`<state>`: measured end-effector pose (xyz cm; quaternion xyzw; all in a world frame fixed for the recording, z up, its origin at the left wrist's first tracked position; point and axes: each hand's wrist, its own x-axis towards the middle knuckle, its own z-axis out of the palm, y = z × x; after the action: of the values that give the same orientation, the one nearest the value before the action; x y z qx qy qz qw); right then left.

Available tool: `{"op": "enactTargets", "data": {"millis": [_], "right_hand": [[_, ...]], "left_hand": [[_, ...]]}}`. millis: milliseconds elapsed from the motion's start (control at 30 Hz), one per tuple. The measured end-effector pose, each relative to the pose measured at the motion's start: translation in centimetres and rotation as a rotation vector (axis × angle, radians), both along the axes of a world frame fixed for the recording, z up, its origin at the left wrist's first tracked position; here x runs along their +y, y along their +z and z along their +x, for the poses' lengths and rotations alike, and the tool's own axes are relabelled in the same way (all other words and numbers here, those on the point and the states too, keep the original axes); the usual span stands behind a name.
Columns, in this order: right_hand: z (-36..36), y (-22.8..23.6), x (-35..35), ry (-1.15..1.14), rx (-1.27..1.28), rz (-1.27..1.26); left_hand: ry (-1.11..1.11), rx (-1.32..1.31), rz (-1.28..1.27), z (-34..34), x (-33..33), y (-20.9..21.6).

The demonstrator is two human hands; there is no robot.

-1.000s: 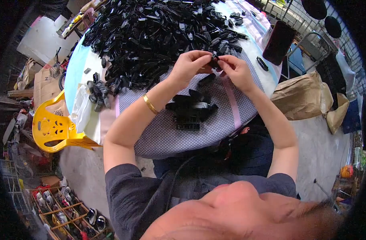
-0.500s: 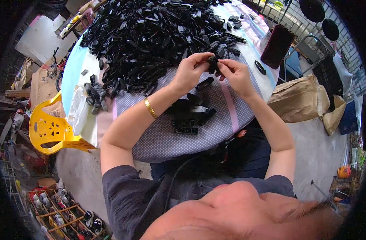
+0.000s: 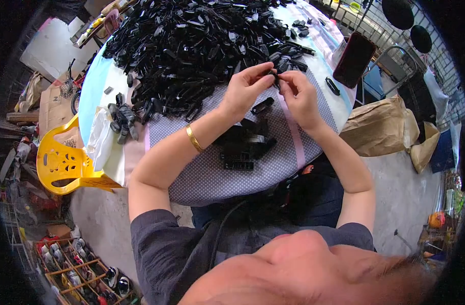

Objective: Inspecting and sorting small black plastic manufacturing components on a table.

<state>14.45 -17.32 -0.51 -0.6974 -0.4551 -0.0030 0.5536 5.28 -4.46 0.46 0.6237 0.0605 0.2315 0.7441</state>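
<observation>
Both my hands meet over the table, at the near right edge of a large heap of small black plastic parts (image 3: 191,46). My left hand (image 3: 248,87) pinches a small black part (image 3: 275,76) between thumb and fingers, and my right hand (image 3: 299,96) grips the same part from the other side. Its exact kind is too small to tell and partly hidden by the fingers. Just below the hands, a single black piece (image 3: 263,105) lies on the dotted cloth. Nearer me sit a dark object with a pale band (image 3: 255,138) and a black slotted block (image 3: 238,161).
A round table with a grey dotted cloth (image 3: 207,185) spreads before me. Grey-black pieces (image 3: 122,122) lie by a white plastic bag (image 3: 99,140) at left. A yellow chair (image 3: 64,162) stands left, a phone (image 3: 354,60) at right, and a brown paper bag (image 3: 380,127) beyond the table's edge.
The black part between my hands has turned and now shows less between the fingers. My right hand's fingers have shifted slightly; both arms stay nearly in place.
</observation>
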Motion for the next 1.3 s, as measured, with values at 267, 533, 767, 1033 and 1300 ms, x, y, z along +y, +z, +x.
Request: {"op": "enactTargets", "data": {"millis": [267,533,767,1033,1300], "right_hand": [[0.4,1.9,-0.1,0.313,0.324,-0.212],[-0.7,2.0,0.1,0.267,0.191,-0.114],[1.3,0.6,0.1,0.353,-0.46,-0.255],[4.2,2.6,-2.3,0.356,-0.465,-0.644],[4.3,2.0,-1.7,0.239,-0.311,-0.449]], "left_hand": [[-0.14,0.002,0.037,-0.8,1.0,2.3],[-0.222,-0.039,0.093,-1.0,1.7,2.7],[-0.146,0.249,0.593,-0.7,3.7,3.3],[0.127,0.176,1.193,0.5,2.3,0.8],[0.208,0.175,1.508,0.9,2.6,-0.5]]}}
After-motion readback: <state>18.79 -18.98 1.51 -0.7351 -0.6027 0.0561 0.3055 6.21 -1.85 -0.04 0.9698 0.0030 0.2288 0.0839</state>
